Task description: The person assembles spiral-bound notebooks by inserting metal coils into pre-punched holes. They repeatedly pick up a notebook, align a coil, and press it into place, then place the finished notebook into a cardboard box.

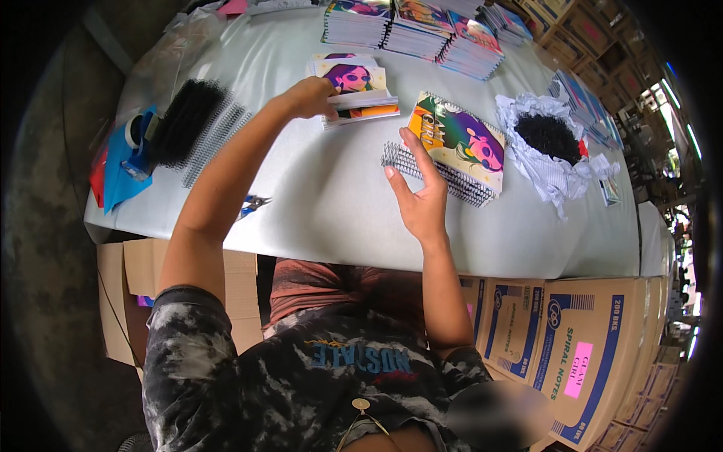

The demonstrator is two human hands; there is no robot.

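My left hand reaches far out. Its fingers and thumb are closed on the left end of an unbound notebook at the front of a small pile. A cover with a purple-haired figure lies just behind. My right hand is open, fingers extended and thumb apart, holding nothing. Its fingertips are beside a stack of spiral notebooks with a colourful cover; whether they touch cannot be told. Wire coils show along that stack's near edge, partly behind my right hand.
Black binding coils lie at the left beside a blue tape dispenser. Blue-handled pliers rest near my left forearm. Crumpled paper holds more black coils at the right. Notebook stacks stand at the back; cartons stand below the table.
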